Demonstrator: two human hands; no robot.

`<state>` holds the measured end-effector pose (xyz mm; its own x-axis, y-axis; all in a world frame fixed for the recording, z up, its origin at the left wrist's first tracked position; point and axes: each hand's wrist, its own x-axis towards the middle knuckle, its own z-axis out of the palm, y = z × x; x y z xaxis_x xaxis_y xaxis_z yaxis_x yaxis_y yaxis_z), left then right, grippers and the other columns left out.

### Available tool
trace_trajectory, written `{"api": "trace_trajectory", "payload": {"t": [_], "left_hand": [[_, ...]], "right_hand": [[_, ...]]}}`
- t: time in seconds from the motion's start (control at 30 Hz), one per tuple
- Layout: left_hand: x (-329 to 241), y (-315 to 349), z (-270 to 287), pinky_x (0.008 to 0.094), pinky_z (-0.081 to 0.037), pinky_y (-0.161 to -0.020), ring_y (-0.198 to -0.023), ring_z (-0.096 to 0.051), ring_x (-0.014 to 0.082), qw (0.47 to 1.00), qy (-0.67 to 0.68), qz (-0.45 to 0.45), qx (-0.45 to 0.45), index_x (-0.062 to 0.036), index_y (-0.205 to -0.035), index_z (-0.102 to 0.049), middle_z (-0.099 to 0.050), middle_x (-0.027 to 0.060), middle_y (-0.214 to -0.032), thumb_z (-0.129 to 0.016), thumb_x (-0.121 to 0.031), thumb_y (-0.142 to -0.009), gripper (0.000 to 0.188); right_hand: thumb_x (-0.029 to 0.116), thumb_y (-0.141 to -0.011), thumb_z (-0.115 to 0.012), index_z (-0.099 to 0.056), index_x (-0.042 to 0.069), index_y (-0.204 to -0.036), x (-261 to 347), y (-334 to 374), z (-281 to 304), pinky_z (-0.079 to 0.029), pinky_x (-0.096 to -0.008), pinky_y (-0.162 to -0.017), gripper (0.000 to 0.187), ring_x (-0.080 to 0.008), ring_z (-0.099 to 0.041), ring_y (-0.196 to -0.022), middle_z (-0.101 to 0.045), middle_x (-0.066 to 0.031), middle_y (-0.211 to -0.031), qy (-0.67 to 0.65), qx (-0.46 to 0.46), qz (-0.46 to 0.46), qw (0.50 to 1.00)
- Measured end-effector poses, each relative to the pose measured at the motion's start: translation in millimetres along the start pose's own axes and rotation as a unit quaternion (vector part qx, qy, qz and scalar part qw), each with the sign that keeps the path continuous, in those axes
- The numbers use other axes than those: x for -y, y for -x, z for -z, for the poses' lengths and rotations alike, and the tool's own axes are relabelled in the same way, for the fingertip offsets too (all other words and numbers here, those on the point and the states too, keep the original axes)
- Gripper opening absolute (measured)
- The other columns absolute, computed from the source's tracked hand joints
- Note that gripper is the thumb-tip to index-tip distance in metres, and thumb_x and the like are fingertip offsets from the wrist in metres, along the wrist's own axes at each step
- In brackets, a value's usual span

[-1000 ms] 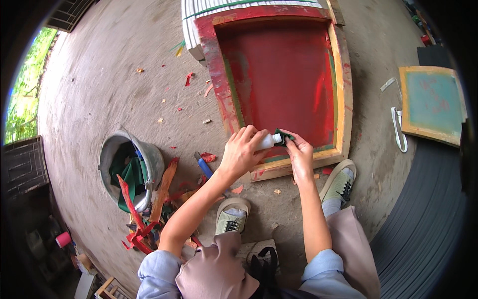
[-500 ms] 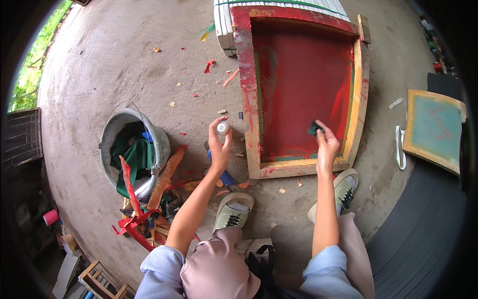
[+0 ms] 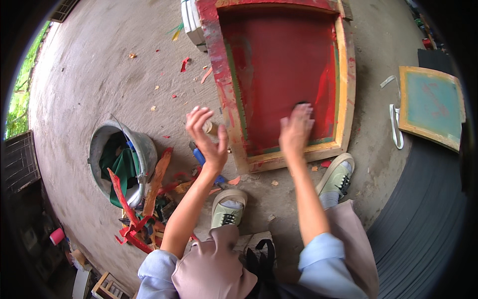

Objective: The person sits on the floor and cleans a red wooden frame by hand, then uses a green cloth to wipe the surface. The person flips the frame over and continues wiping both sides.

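My left hand (image 3: 208, 142) is raised over the floor at the frame's left side, fingers spread and slightly blurred. Seen between its thumb and fingers is a small bottle with a pale cap (image 3: 207, 127); it looks loose, apart from the fingertips. My right hand (image 3: 297, 130) lies flat and blurred over the red mesh of a wooden screen-printing frame (image 3: 348, 89). A scrap of dark green cloth (image 3: 300, 103) peeks out past its fingertips, pressed on the mesh; the rest of it is hidden beneath the hand.
A metal bucket (image 3: 151, 144) with green cloth (image 3: 119, 167) stands at left, beside a heap of red and brown strips (image 3: 137, 224). A blue-handled tool (image 3: 198, 154) lies by my left wrist. Another framed screen (image 3: 430, 107) is at right. My shoes (image 3: 229, 207) flank the work.
My left hand has loosened from the bottle, its fingers spreading. My right hand has gone from pinching the dark green cloth above the frame to pressing it flat on the mesh. The view has shifted.
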<state>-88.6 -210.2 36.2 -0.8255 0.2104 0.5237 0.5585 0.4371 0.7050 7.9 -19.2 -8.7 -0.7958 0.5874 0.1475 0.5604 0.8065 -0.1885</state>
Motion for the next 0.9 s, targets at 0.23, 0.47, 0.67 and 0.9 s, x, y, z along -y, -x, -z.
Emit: {"api": "trace_trajectory", "payload": {"t": [0.23, 0.47, 0.67, 0.9], "left_hand": [[-3.5, -18.1, -48.2, 0.0572, -0.018, -0.112, -0.133, -0.033, 0.0339, 0.991, -0.1, -0.031, 0.089, -0.0083, -0.125, -0.048, -0.043, 0.012, -0.13, -0.058, -0.003, -0.08, 0.046], [-1.0, -14.1, -55.6, 0.0582, -0.021, -0.111, -0.132, -0.033, 0.0337, 0.99, -0.106, -0.029, 0.089, -0.0069, -0.126, -0.048, -0.044, 0.0131, -0.128, -0.052, -0.001, -0.081, 0.045], [1.5, -14.6, -55.3, 0.058, -0.024, -0.11, -0.132, -0.033, 0.0344, 0.991, -0.111, -0.035, 0.07, -0.0057, -0.125, -0.048, -0.043, 0.0138, -0.128, -0.053, 0.0, -0.082, 0.043], [-1.8, -15.7, -53.9, 0.0524, -0.026, -0.111, -0.13, -0.033, 0.0369, 0.99, -0.11, -0.039, 0.078, -0.0031, -0.124, -0.047, -0.043, 0.0162, -0.125, -0.052, 0.003, -0.082, 0.043]], "right_hand": [[0.021, -0.097, -0.042, -0.036, -0.003, -0.14, -15.6, 17.9, 13.6, -0.019, -0.0502, -0.114, 0.05, -0.0281, -0.024, -0.142, -0.032, -0.0162, -0.15, 0.015, 0.059, 0.086, 0.994], [0.002, -0.088, -0.038, -0.045, 0.003, -0.137, 42.3, 46.4, 14.4, -0.016, -0.0503, -0.116, 0.05, -0.0244, -0.028, -0.14, -0.034, -0.0119, -0.15, -0.079, 0.16, 0.194, 0.965], [0.015, -0.096, -0.043, -0.034, 0.004, -0.143, -15.1, 9.1, 7.5, -0.013, -0.0542, -0.115, 0.049, -0.028, -0.024, -0.142, -0.027, -0.0142, -0.152, -0.075, 0.02, -0.059, 0.995], [0.015, -0.095, -0.041, -0.036, 0.007, -0.143, -18.9, -9.3, -3.0, -0.02, -0.0493, -0.114, 0.049, -0.0215, -0.03, -0.14, -0.034, -0.0088, -0.15, -0.05, 0.015, 0.186, 0.981]]}}
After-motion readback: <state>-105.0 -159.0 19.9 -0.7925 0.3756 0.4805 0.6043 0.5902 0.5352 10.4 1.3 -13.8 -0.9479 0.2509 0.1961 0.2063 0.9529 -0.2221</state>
